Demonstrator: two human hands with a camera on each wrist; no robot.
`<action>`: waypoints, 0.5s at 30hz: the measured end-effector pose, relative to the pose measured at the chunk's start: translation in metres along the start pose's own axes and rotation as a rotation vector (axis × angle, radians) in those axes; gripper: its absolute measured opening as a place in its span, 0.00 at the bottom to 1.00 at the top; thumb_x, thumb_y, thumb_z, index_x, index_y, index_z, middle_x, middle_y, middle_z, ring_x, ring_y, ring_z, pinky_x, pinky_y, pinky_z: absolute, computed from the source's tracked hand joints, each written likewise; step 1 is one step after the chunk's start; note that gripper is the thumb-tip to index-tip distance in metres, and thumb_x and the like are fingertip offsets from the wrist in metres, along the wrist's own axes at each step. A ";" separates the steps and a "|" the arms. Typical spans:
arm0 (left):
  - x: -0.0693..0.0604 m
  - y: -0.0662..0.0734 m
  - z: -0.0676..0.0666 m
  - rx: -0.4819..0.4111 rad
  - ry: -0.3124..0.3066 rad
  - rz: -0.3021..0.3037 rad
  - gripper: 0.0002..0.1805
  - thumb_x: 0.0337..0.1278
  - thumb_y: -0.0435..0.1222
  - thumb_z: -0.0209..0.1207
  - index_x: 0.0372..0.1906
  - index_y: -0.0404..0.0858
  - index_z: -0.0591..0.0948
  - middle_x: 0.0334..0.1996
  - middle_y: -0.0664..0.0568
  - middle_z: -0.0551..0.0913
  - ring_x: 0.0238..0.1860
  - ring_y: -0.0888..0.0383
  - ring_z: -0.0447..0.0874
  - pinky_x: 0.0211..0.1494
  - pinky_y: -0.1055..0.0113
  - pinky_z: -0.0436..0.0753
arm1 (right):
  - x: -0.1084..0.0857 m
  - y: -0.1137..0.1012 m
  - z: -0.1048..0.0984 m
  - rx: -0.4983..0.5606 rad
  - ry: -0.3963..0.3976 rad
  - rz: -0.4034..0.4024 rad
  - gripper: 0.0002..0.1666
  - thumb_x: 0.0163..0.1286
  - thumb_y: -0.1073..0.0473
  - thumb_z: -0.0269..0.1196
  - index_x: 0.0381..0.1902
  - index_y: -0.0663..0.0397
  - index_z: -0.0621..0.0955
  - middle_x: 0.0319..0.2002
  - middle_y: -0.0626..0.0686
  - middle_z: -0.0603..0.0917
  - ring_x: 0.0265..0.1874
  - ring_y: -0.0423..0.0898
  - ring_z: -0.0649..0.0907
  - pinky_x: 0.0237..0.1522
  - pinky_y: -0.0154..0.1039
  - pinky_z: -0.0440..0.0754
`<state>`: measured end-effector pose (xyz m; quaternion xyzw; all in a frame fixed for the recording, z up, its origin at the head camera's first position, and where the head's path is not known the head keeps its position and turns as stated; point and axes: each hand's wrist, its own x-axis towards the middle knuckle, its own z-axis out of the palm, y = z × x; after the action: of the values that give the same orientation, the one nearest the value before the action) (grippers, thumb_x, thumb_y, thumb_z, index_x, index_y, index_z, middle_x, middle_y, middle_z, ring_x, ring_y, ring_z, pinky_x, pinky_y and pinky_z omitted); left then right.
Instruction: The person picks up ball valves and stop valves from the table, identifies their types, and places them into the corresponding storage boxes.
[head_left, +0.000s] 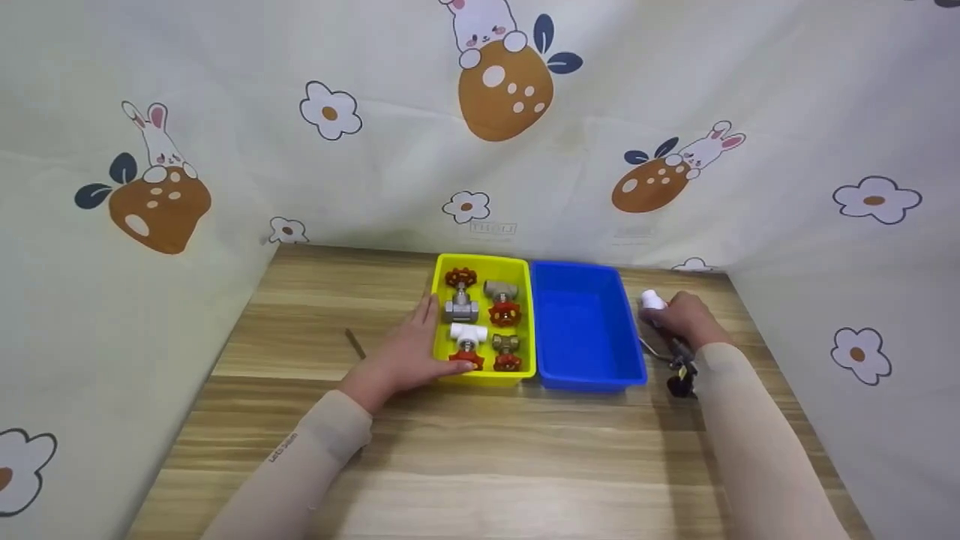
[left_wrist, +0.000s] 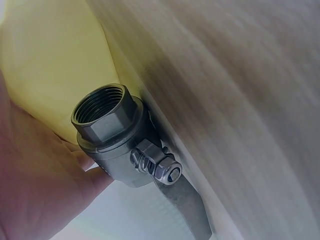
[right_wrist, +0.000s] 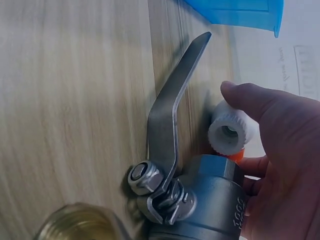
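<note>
Gripping white: my right grip (head_left: 686, 319), thumb and fingers curled round a white fitting (head_left: 651, 299), right of the frame.
Yellow tray (head_left: 529, 322): my left grip (head_left: 401, 356), fingers extended along its left side, thumb over its lower-left corner, mid-frame.
Red wheels (head_left: 505, 313): four, on valves (head_left: 461, 309) inside.
Steel lever (right_wrist: 165, 117): on a steel valve (right_wrist: 215, 200) beside my right grip.

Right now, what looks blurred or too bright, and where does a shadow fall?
Head: shadow on the table beside the right sleeve; left wrist: yellow box hazy, top-left corner washed out, valve sharp; right wrist: white fitting clear, brass fitting softer.
</note>
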<state>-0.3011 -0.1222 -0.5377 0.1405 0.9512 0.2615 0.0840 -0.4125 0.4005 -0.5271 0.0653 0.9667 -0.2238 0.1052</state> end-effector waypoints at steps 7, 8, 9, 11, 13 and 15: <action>-0.001 -0.001 0.000 0.006 -0.003 0.002 0.79 0.53 0.81 0.64 0.92 0.38 0.40 0.91 0.40 0.37 0.88 0.35 0.49 0.85 0.38 0.63 | 0.001 0.000 0.001 0.008 -0.001 -0.009 0.30 0.71 0.40 0.72 0.34 0.65 0.83 0.27 0.55 0.82 0.28 0.51 0.80 0.30 0.42 0.77; -0.001 -0.001 0.000 0.009 -0.002 0.004 0.79 0.53 0.81 0.64 0.92 0.38 0.40 0.91 0.40 0.37 0.88 0.35 0.49 0.85 0.38 0.63 | 0.001 0.001 0.002 0.009 -0.002 -0.004 0.30 0.71 0.40 0.72 0.36 0.66 0.83 0.28 0.55 0.82 0.29 0.51 0.80 0.31 0.42 0.77; -0.001 -0.001 0.000 0.010 -0.002 0.005 0.79 0.53 0.81 0.64 0.92 0.38 0.40 0.91 0.40 0.37 0.88 0.35 0.48 0.85 0.38 0.63 | 0.001 0.001 0.002 0.010 0.000 -0.003 0.30 0.72 0.41 0.72 0.37 0.67 0.83 0.29 0.56 0.82 0.29 0.52 0.80 0.31 0.42 0.77; -0.001 -0.001 0.000 0.009 -0.001 0.005 0.79 0.53 0.80 0.64 0.92 0.38 0.40 0.91 0.40 0.37 0.88 0.35 0.48 0.85 0.38 0.62 | 0.002 0.001 0.003 0.007 0.007 -0.003 0.31 0.72 0.41 0.73 0.40 0.69 0.83 0.31 0.57 0.83 0.31 0.52 0.80 0.33 0.42 0.77; -0.001 -0.001 0.000 0.010 -0.001 0.003 0.79 0.53 0.80 0.64 0.92 0.38 0.40 0.91 0.40 0.37 0.88 0.35 0.48 0.85 0.38 0.62 | 0.002 0.002 0.005 -0.001 0.018 -0.012 0.32 0.72 0.41 0.73 0.42 0.71 0.82 0.32 0.58 0.83 0.32 0.53 0.80 0.33 0.43 0.77; 0.000 -0.001 0.000 0.008 -0.005 0.002 0.79 0.53 0.80 0.64 0.92 0.37 0.40 0.91 0.39 0.37 0.89 0.35 0.47 0.85 0.37 0.62 | 0.002 0.003 0.006 -0.020 0.039 -0.033 0.32 0.71 0.42 0.74 0.41 0.71 0.82 0.32 0.58 0.83 0.32 0.53 0.80 0.34 0.44 0.78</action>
<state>-0.3011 -0.1227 -0.5382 0.1423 0.9519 0.2576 0.0854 -0.4132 0.4011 -0.5344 0.0525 0.9717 -0.2148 0.0834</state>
